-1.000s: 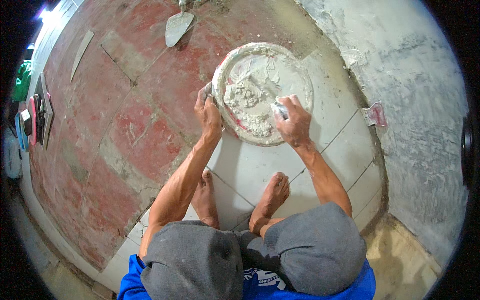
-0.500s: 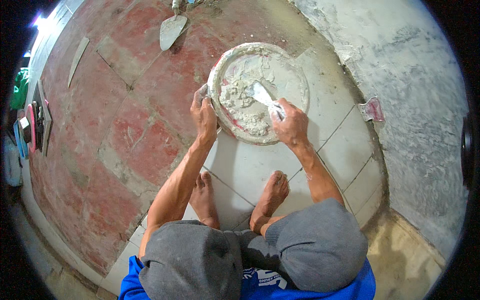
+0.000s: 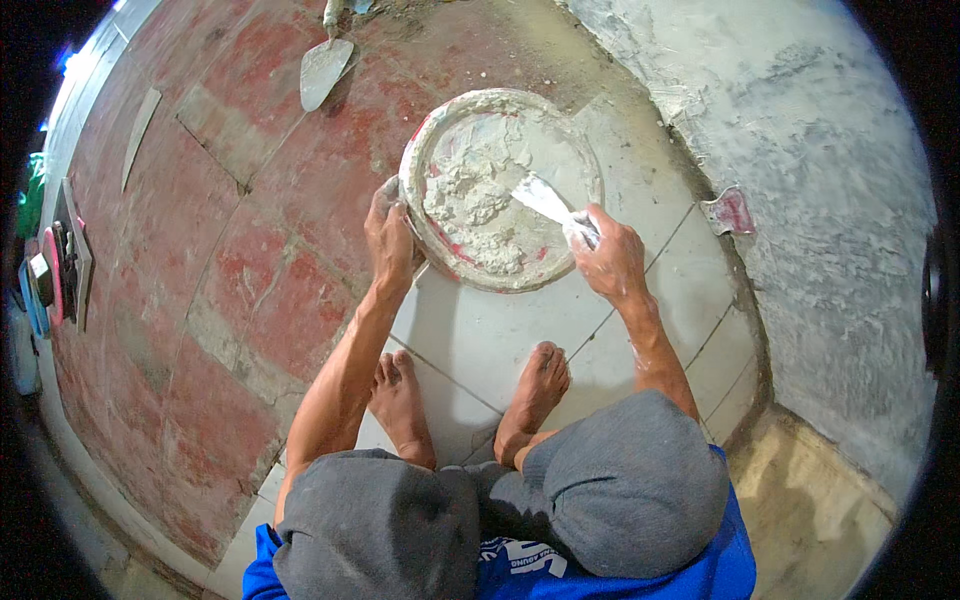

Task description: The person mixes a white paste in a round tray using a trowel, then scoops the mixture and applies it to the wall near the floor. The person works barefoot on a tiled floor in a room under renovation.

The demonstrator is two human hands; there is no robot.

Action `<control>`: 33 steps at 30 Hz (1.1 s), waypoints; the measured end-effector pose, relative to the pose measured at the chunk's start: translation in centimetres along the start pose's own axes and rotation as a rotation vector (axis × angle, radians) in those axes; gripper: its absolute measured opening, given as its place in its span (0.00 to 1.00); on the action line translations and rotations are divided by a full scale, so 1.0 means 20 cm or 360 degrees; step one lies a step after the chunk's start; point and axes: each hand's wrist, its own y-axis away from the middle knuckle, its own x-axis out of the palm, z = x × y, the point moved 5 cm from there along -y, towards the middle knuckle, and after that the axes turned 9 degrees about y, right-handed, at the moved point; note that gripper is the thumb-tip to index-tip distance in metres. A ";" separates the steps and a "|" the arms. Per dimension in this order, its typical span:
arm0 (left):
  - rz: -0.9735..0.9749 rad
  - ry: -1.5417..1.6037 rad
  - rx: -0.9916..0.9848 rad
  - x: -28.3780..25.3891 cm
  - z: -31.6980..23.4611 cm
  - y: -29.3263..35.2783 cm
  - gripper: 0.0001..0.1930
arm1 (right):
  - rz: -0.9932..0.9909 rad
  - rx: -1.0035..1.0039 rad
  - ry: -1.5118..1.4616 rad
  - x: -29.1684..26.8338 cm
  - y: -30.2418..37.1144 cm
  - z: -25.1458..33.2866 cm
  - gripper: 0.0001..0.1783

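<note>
A round, plaster-smeared basin (image 3: pixel 480 280) sits in front of my feet, partly on the pale floor tiles. Lumpy off-white plaster paste (image 3: pixel 465 200) covers its left and middle part. My left hand (image 3: pixel 390 238) grips the basin's left rim, its fingers partly hidden at the edge. In my right hand (image 3: pixel 612 258) is a putty knife (image 3: pixel 541 197) coated in white paste, fingers closed around its handle. The blade points up and left over the basin, its tip at the edge of the paste; whether it touches is hard to tell.
A pointed trowel (image 3: pixel 325 75) lies on the red floor (image 3: pixel 260 290) at the far left of the basin. Further left is a thin pale strip (image 3: pixel 140 138). A red-stained scraper-like piece (image 3: pixel 728 212) rests against the grey wall (image 3: pixel 840 230). Several items stand at the left edge.
My right hand and the putty knife have moved right, drawing the blade away from the lumpy paste. The left hand keeps its grip on the rim, while the whole view has shifted slightly.
</note>
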 end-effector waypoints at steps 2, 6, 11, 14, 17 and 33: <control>0.0082 -0.0077 -0.0126 0.02 -0.07 0.05 0.25 | -0.0096 -0.0013 0.0026 0.04 0.08 -0.17 0.11; 0.0191 -0.0346 0.0140 -0.06 -0.02 0.00 0.28 | -0.0181 0.0191 -0.0150 0.13 0.27 -0.30 0.10; 0.0273 -0.0317 0.0192 -0.08 0.05 0.02 0.27 | -0.0235 0.0114 0.0033 0.19 0.12 -0.26 0.11; 0.0224 -0.0341 0.0295 -0.11 0.07 0.02 0.28 | -0.0203 0.0006 -0.0087 0.16 0.02 -0.23 0.12; 0.0213 -0.0289 0.0080 -0.09 0.04 0.08 0.30 | -0.0179 0.0172 -0.0242 0.09 0.07 -0.20 0.11; 0.0035 -0.0101 0.0041 0.02 0.21 0.41 0.37 | -0.0163 0.0308 -0.0167 0.27 0.07 0.03 0.10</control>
